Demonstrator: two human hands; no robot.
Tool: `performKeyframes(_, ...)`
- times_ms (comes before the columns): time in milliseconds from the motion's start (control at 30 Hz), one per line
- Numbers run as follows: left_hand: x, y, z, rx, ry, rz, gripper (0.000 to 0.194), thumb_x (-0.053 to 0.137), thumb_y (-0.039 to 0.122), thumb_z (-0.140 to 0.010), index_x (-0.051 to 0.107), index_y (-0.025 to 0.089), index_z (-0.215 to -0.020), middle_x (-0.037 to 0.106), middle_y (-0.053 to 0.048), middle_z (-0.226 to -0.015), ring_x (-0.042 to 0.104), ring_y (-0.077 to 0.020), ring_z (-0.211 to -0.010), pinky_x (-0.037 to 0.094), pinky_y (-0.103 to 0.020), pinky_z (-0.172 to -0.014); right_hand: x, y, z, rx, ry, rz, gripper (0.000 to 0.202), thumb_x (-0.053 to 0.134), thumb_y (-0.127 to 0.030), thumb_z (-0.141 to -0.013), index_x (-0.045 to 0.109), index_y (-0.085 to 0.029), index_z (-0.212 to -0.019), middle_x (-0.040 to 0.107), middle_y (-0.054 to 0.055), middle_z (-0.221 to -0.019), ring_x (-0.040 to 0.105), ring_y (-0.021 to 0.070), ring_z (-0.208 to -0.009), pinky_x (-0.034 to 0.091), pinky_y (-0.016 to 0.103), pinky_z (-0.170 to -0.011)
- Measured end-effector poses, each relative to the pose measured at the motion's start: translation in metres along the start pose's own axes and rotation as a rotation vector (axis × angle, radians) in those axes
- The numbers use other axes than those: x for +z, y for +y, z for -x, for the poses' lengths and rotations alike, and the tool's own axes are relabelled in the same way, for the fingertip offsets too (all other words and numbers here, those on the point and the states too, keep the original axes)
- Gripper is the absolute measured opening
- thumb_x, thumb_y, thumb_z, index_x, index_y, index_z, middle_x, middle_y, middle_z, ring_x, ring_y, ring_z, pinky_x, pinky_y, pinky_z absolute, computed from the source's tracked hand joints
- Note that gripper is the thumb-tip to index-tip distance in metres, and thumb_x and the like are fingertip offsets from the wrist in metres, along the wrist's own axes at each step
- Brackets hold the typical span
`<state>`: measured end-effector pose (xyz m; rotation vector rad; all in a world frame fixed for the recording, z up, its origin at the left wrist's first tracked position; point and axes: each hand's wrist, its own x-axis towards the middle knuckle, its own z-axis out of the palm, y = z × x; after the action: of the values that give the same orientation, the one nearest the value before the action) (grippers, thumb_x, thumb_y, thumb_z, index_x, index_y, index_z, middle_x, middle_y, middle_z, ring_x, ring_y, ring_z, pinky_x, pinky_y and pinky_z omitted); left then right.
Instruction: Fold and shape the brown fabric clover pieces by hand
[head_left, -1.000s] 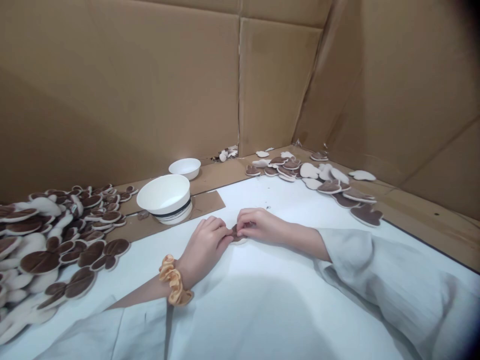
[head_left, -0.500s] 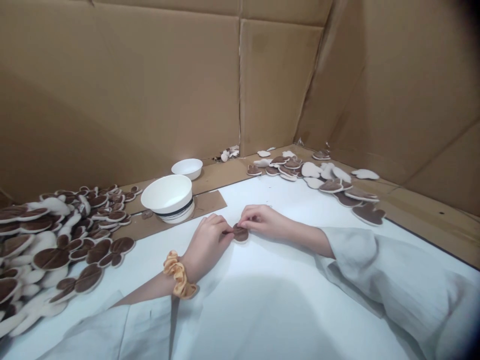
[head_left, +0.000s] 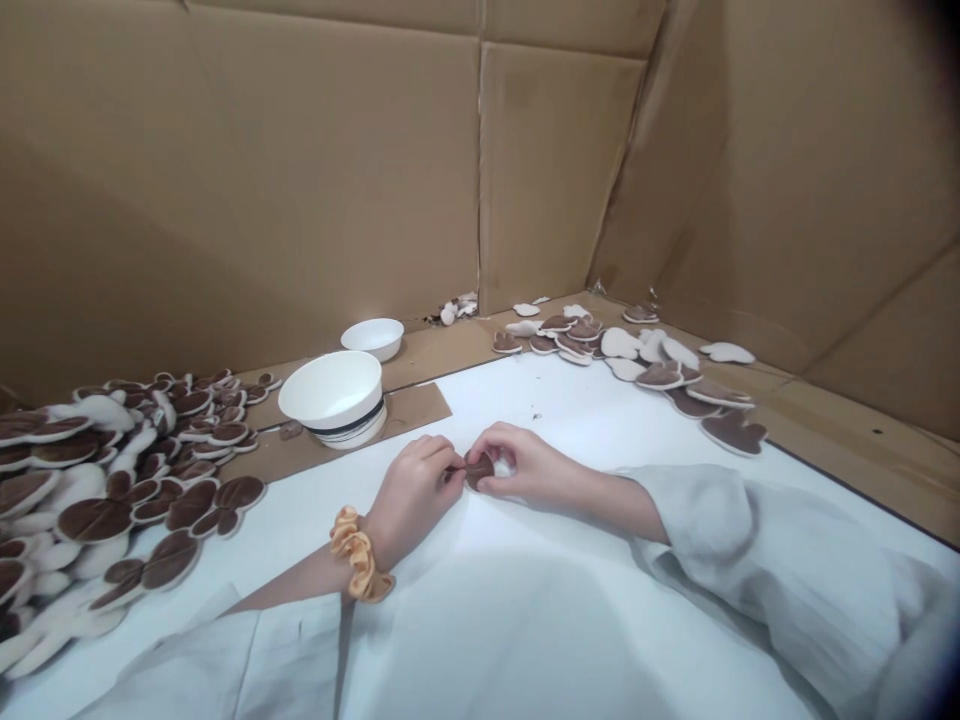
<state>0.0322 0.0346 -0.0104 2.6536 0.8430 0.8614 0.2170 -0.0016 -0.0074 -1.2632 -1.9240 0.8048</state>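
A small brown fabric piece with a pale edge (head_left: 478, 473) is held between my two hands, just above or on the white tabletop (head_left: 480, 600). My left hand (head_left: 420, 490), with an orange scrunchie (head_left: 360, 555) at the wrist, pinches the piece's left side. Thumb and fingers of my right hand (head_left: 525, 465) curve round its right side. My fingers cover part of the piece, and any smaller thing between the fingertips is too small to make out.
A large white bowl with a black band (head_left: 334, 395) and a smaller white bowl (head_left: 373, 338) stand behind my left hand. Brown-and-white fabric pieces (head_left: 97, 520) pile up at left; more (head_left: 660, 375) lie at back right. Cardboard walls (head_left: 337, 160) rise behind.
My right hand's fingers have spread from a pinch at the piece's upper edge to a curved grip round its right side. My left hand keeps its pinch.
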Motion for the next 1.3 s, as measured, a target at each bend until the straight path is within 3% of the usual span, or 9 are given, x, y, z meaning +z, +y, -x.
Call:
performKeyframes(133,-0.001,0.004,0.005,0.01,0.117,0.042,0.012,0.049,0.014,-0.082,0.06,0.017,-0.079,0.058,-0.003,-0.081,0.055,-0.0125,-0.072,0.044,-0.025,-0.068,0.004,-0.002,0.001,0.062,-0.005,-0.385,0.021,0.065,-0.015,-0.067,0.058,-0.016,-0.087,0.054,0.003,-0.092,0.056,0.0111,-0.073,0.046,0.028,-0.07)
performKeyframes(300,-0.005,0.01,0.006,0.001,0.182,0.143,0.01,0.051,0.012,-0.08,0.059,0.017,-0.079,0.055,-0.003,-0.083,0.056,-0.0099,-0.07,0.045,-0.021,-0.066,0.008,-0.004,0.0,0.132,-0.088,-0.754,0.029,0.072,-0.018,-0.065,0.056,-0.015,-0.089,0.063,0.003,-0.081,0.061,0.0131,-0.079,0.046,0.028,-0.073)
performKeyframes(500,-0.009,0.015,0.007,-0.178,0.143,0.344,0.01,0.052,0.018,-0.081,0.06,0.018,-0.087,0.054,-0.006,-0.103,0.058,-0.0117,-0.081,0.047,-0.022,-0.072,0.008,-0.009,0.0,0.112,0.047,-0.798,0.026,0.075,-0.021,-0.062,0.062,-0.014,-0.083,0.067,0.005,-0.084,0.064,0.015,-0.08,0.049,0.03,-0.073)
performKeyframes(700,-0.008,0.016,0.008,-0.327,0.018,0.613,0.017,0.054,0.025,-0.081,0.055,0.019,-0.097,0.062,-0.002,-0.091,0.06,-0.0137,-0.078,0.049,-0.025,-0.069,0.005,-0.01,0.001,0.207,0.118,-0.789,0.024,0.079,-0.022,-0.056,0.067,-0.013,-0.074,0.07,0.006,-0.083,0.066,0.0143,-0.072,0.052,0.029,-0.069)
performKeyframes(1067,-0.01,0.022,0.007,-0.404,0.017,0.838,0.01,0.059,0.023,-0.077,0.055,0.015,-0.082,0.066,-0.005,-0.083,0.064,-0.0165,-0.078,0.05,-0.026,-0.069,0.003,-0.01,0.002,0.253,0.034,-0.81,0.02,0.079,-0.026,-0.056,0.069,-0.013,-0.068,0.071,0.005,-0.073,0.066,0.0154,-0.066,0.054,0.027,-0.059)
performKeyframes(1300,-0.011,0.021,0.005,-0.478,0.066,0.852,0.012,0.061,0.025,-0.075,0.054,0.015,-0.076,0.062,-0.001,-0.073,0.061,-0.0135,-0.066,0.05,-0.025,-0.062,0.004,-0.005,0.001,0.107,-0.045,-0.859,0.039,0.077,-0.022,-0.061,0.063,-0.016,-0.097,0.068,0.005,-0.088,0.065,0.0151,-0.082,0.053,0.03,-0.071)
